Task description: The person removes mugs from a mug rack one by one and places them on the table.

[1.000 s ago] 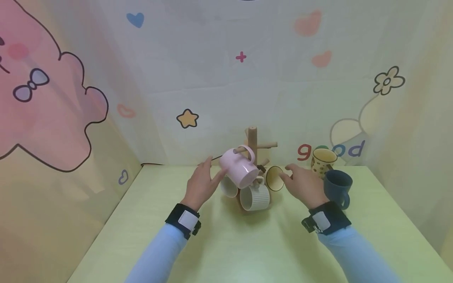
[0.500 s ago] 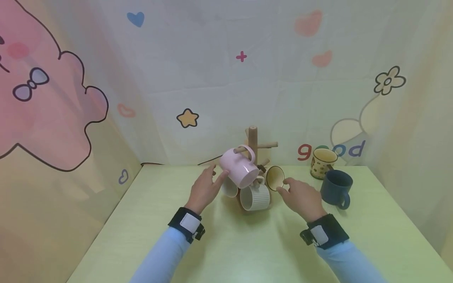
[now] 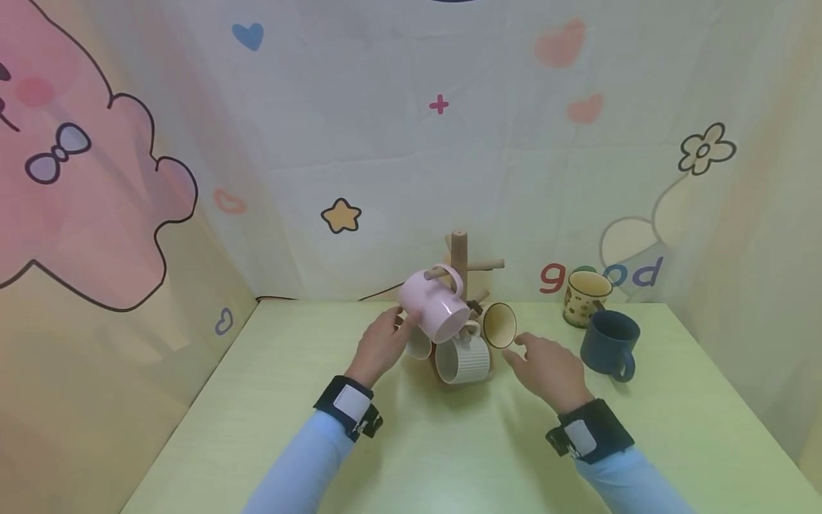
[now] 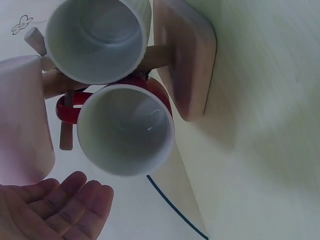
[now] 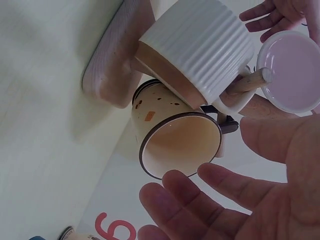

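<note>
On a wooden mug rack, a pink mug hangs tilted above a white ribbed mug. A red mug with a white inside hangs at the rack's left, partly hidden behind the pink one in the head view. To the right hangs a cream spotted mug with a dark rim, its mouth outward. My left hand is beside the pink and red mugs, fingers loosely extended, gripping nothing. My right hand has its fingertips close to the spotted mug's rim; whether they touch it I cannot tell.
Right of the rack, a dark blue mug stands on the pale table, with another cream patterned mug just behind it. A printed cloth backdrop rises behind the table.
My left hand has moved right and slightly down, closer to the pink and red mugs. The right hand has lowered a little beside the spotted mug. The mugs look unmoved.
</note>
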`<state>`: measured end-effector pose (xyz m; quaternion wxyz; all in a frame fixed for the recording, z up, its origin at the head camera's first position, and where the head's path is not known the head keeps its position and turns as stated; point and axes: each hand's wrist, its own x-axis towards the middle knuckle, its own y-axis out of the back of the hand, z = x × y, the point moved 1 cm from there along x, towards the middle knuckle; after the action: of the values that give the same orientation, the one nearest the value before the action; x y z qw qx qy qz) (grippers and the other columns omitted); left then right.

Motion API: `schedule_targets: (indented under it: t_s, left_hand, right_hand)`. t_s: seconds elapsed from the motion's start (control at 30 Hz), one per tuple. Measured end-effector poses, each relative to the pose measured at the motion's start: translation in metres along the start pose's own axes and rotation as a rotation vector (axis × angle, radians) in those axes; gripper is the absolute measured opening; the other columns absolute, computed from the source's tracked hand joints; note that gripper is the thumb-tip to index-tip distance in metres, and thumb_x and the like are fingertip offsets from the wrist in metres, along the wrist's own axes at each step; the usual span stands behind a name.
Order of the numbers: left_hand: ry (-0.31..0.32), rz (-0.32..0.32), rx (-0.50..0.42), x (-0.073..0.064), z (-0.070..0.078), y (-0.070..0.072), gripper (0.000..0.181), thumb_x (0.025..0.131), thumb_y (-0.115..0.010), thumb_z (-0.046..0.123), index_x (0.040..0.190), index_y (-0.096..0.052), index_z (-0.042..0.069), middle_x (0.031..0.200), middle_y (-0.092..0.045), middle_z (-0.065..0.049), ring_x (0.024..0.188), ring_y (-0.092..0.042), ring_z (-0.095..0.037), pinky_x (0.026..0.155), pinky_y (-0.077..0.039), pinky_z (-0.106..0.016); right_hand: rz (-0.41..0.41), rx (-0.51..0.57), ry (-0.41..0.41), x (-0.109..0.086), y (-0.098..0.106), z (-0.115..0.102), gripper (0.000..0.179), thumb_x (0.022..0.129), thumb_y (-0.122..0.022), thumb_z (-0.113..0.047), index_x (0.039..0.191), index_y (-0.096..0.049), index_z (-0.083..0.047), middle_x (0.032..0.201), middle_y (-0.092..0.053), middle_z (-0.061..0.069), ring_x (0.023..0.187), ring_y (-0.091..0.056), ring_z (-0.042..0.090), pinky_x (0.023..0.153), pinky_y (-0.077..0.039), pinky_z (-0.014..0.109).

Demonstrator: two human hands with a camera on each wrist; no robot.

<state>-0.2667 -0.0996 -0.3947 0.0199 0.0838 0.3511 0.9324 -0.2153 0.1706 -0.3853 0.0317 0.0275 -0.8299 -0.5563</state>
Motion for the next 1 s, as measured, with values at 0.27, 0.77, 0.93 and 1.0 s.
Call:
schedule_targets:
  t_s: [0.27, 0.77, 0.93, 1.0]
  left_hand:
    - [0.024, -0.058, -0.102, 0.002, 0.003, -0.005, 0.083, 0.096, -0.036, 0.071, 0.145, -0.047, 0.004, 0.132, -0.059, -0.018, 0.120, -0.057, -0.035, 0.095, -0.048, -0.054]
    - [0.064, -0.114, -0.261, 0.002, 0.009, -0.008, 0.087, 0.094, -0.035, 0.074, 0.142, -0.046, 0.002, 0.135, -0.056, -0.019, 0.122, -0.056, -0.035, 0.099, -0.046, -0.055]
    - [0.086, -0.120, -0.293, 0.002, 0.011, -0.009, 0.087, 0.094, -0.036, 0.074, 0.137, -0.047, 0.000, 0.127, -0.059, -0.017, 0.111, -0.059, -0.030, 0.090, -0.051, -0.047]
    - [0.091, -0.127, -0.317, 0.003, 0.012, -0.009, 0.085, 0.094, -0.036, 0.073, 0.135, -0.047, 0.000, 0.121, -0.059, -0.016, 0.104, -0.060, -0.029, 0.085, -0.052, -0.043]
  right_hand:
    - [-0.016, -0.010, -0.008, -0.004, -0.007, 0.003, 0.047, 0.099, -0.056, -0.036, 0.128, -0.059, 0.002, 0.115, -0.066, 0.026, 0.100, -0.063, 0.045, 0.073, -0.053, 0.056]
    - [-0.020, -0.016, -0.032, -0.007, -0.018, 0.009, 0.048, 0.097, -0.060, -0.034, 0.128, -0.059, 0.002, 0.119, -0.064, 0.028, 0.103, -0.062, 0.045, 0.074, -0.053, 0.057]
    - [-0.016, -0.009, -0.028, -0.007, -0.022, 0.012, 0.048, 0.098, -0.060, -0.035, 0.127, -0.058, 0.003, 0.118, -0.064, 0.028, 0.103, -0.063, 0.045, 0.074, -0.053, 0.057]
    - [-0.014, -0.011, -0.027, -0.007, -0.023, 0.014, 0.048, 0.097, -0.060, -0.035, 0.127, -0.058, 0.003, 0.118, -0.064, 0.027, 0.102, -0.063, 0.045, 0.073, -0.053, 0.056]
